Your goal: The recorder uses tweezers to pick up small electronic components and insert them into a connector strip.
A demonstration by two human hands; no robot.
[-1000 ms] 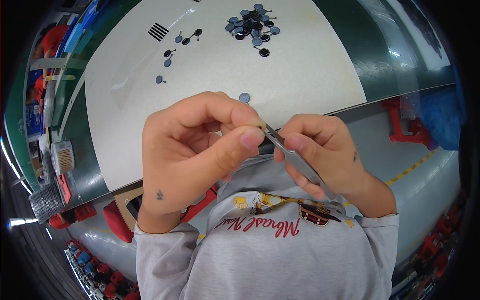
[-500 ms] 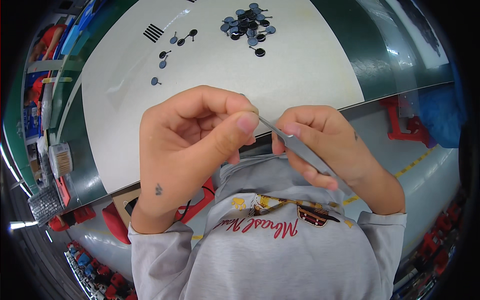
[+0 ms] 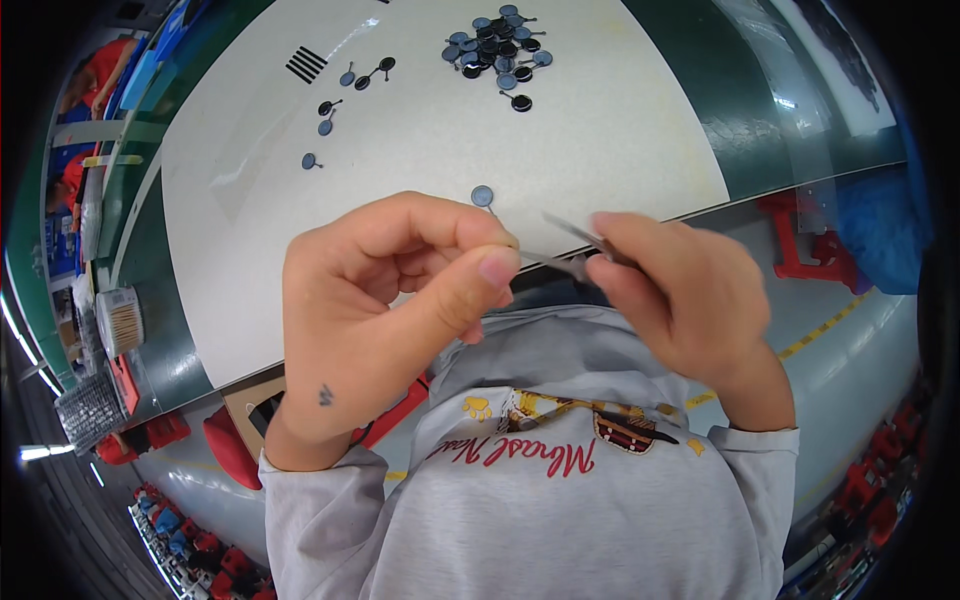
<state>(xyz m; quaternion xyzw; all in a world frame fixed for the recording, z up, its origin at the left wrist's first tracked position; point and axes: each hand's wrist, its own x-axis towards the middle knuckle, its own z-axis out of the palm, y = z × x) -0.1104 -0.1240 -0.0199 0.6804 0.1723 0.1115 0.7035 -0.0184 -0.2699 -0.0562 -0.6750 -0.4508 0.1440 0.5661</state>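
Observation:
My left hand (image 3: 400,300) is closed in a pinch, thumb against index finger. Whatever lies between those fingertips is hidden or too small to name. My right hand (image 3: 690,290), slightly blurred, grips metal tweezers (image 3: 612,250) whose two legs stand apart. One leg points up and left; a thin, blurred length reaches toward my left fingertips, and I cannot tell whether it touches them. Just beyond my left index finger, a grey-blue round disc (image 3: 482,196) with a thin tail lies on the white tabletop.
Farther off lies a pile of dark, tailed discs (image 3: 500,45). Several loose discs (image 3: 326,108) and a row of black strips (image 3: 307,64) are at the left. A tub of cotton swabs (image 3: 122,322) stands near the left edge. Blue plastic (image 3: 880,240) hangs at the right.
My right hand has swung right and turned, and the tweezers' legs have spread. My left hand has dropped slightly nearer my body, uncovering the single disc beyond it.

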